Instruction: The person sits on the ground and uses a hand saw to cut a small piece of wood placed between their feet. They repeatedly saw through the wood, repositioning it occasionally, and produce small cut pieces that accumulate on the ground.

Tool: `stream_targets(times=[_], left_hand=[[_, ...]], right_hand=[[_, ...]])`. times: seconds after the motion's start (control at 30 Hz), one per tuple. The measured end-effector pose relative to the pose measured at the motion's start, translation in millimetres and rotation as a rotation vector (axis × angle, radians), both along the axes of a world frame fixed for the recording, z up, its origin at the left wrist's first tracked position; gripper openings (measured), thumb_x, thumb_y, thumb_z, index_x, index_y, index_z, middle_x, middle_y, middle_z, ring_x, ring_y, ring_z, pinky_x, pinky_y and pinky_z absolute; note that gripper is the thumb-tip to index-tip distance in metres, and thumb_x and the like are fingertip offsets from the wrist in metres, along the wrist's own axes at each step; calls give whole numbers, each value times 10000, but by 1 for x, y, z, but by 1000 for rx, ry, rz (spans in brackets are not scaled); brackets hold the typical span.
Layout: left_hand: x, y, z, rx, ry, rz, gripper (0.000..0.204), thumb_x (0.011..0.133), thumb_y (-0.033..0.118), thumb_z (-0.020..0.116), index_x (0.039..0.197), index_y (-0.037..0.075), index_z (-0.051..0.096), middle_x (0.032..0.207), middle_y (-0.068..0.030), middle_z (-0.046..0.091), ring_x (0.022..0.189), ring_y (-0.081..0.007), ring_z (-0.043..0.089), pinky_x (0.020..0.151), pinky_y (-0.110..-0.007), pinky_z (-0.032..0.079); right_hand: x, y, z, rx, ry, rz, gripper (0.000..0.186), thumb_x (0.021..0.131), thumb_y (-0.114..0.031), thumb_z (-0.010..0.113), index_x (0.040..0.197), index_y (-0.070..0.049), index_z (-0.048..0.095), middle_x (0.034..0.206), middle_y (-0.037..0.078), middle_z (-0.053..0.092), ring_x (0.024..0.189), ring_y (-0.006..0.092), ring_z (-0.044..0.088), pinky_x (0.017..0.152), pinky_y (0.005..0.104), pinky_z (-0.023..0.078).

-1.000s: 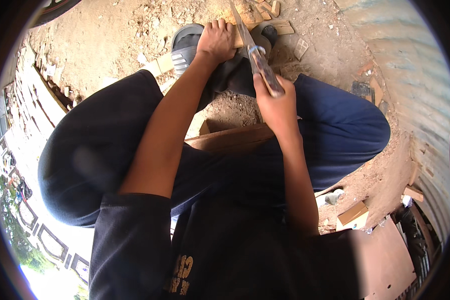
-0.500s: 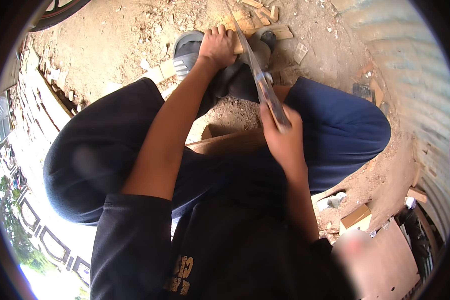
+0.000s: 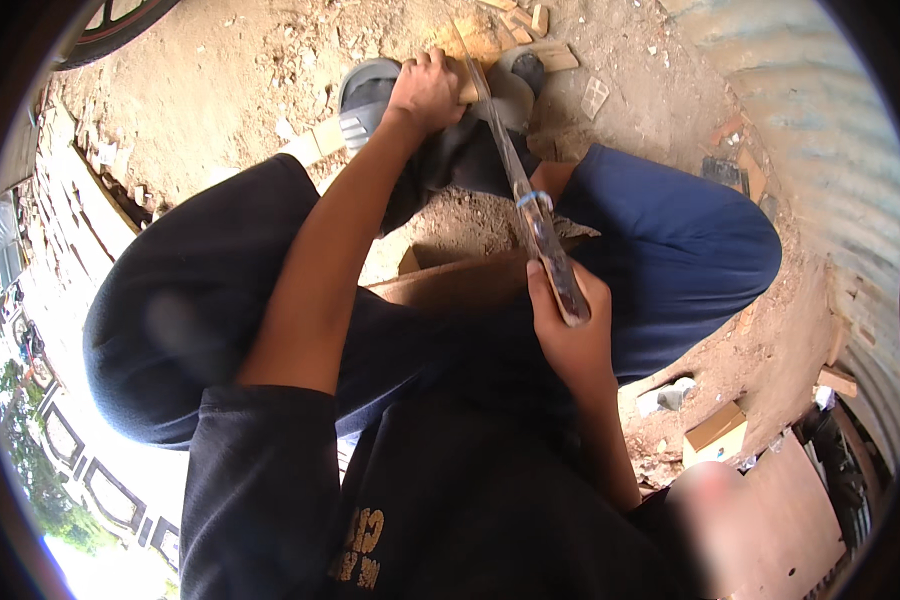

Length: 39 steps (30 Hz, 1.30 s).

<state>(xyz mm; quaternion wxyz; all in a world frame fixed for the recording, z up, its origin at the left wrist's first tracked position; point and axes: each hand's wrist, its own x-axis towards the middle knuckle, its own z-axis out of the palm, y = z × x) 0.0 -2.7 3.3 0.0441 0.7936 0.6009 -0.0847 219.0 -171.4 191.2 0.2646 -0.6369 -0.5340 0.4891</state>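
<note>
My right hand [image 3: 576,320] is wrapped around the worn handle of a hand saw [image 3: 506,150], which has a blue band where handle meets blade. The blade, seen nearly edge-on, points away from me and its far part lies against a light wooden piece [image 3: 467,88]. Beside the blade, on its left, my left hand [image 3: 427,92] is closed over that wooden piece, fingers curled on its far side. A grey sandal [image 3: 368,95] on one foot is just left of this hand. My other foot [image 3: 518,90] is right of the blade. Pale sawdust [image 3: 470,42] lies beyond the cut.
Several wood offcuts [image 3: 539,18] lie on the dirt ahead. A wooden board [image 3: 460,283] sits between my legs. A corrugated metal wall [image 3: 810,130] rises on the right, with a small cardboard box [image 3: 715,432] behind my right knee. A wheel [image 3: 110,35] stands at far left.
My right hand has drawn back toward my body, pulling the saw with it along the wooden piece. My left hand keeps its grip on the wood.
</note>
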Motion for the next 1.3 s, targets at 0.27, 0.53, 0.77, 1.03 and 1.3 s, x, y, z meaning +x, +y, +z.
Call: stream_targets(times=[0.27,0.53,0.77,1.03,1.3], left_hand=[[0,-3,8,-32,106,-94,389,801,398,648,985,60,711,1096,-184,614,1091,-310,596,902,-443,488],[0,11,-6,-133,-122,37,227,858,255,551,894,80,691,924,-144,677,891,-332,672,810,-448,533],[2,-1,-4,117,-23,-13,183,819,209,562,850,70,677,903,-152,681,856,-322,681,778,-433,549],[4,4,-16,165,-233,151,216,848,234,550,936,58,639,888,-183,694,838,-366,697,742,-454,564],[-4,23,7,-46,-214,201,656,860,659,557,1021,25,619,903,-212,703,867,-359,697,773,-446,564]], right_hand=[[-7,16,-7,43,-1,21,138,892,-87,652,818,23,613,641,210,559,542,325,534,562,363,436],[-12,27,-11,2,-73,55,139,893,-96,648,830,19,604,658,211,572,615,408,585,576,370,450],[17,-25,34,-67,-26,28,130,895,-61,651,809,13,589,628,198,564,594,393,607,512,348,428],[23,-26,42,6,-54,17,150,902,-77,661,799,2,586,555,116,519,455,174,533,495,323,404],[21,-22,46,-81,-5,38,163,906,-64,653,785,1,565,563,98,496,474,121,477,486,311,378]])
